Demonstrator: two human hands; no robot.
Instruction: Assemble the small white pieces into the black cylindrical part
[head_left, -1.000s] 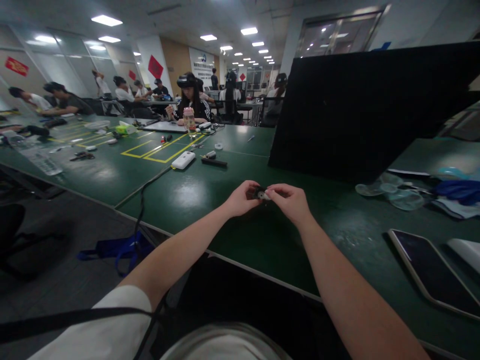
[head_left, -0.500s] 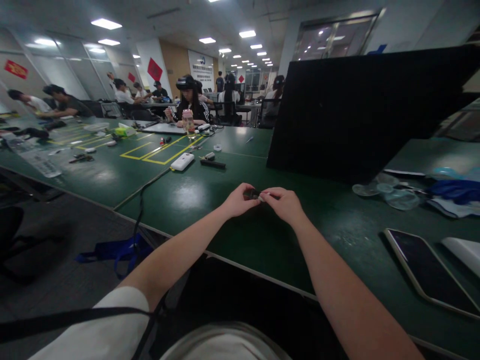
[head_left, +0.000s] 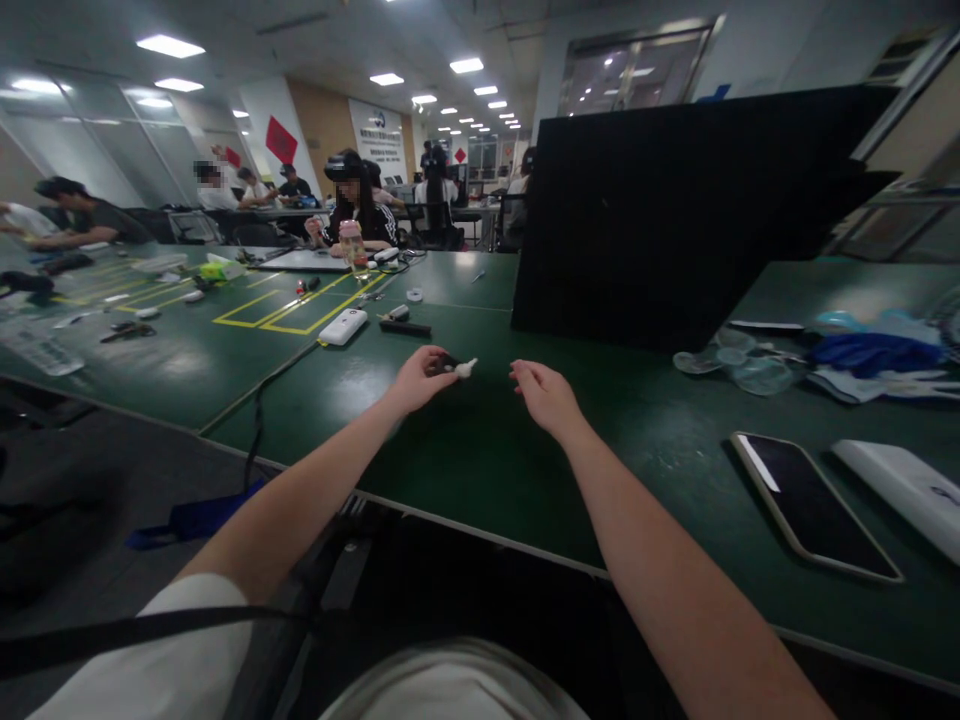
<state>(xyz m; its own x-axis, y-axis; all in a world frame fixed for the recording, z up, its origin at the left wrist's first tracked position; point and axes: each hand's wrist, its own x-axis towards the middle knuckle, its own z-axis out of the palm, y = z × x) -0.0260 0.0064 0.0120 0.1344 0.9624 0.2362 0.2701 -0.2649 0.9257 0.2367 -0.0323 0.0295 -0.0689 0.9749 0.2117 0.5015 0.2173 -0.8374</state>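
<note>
Above the green table, my left hand [head_left: 421, 380] pinches a small white, pointed piece [head_left: 465, 370] between thumb and fingers. A dark part [head_left: 448, 362] shows beside it, partly hidden by the fingers; its kind I cannot make out. To the right, apart from it, my right hand [head_left: 546, 390] has its thumb and fingertips pressed together. Whether anything tiny sits in that pinch is hidden.
A large black panel [head_left: 630, 220] stands beyond my right hand. At right lie a phone [head_left: 814, 500], a white device [head_left: 900, 480] and blue cloth [head_left: 874, 352]. Ahead are a white power bank [head_left: 343, 327] and a pink-lidded bottle [head_left: 352, 250]. Several people sit farther back.
My hands were together at the small piece and have now parted. The left hand has moved left with the white piece; the right hand has come away from it. The view has shifted slightly right.
</note>
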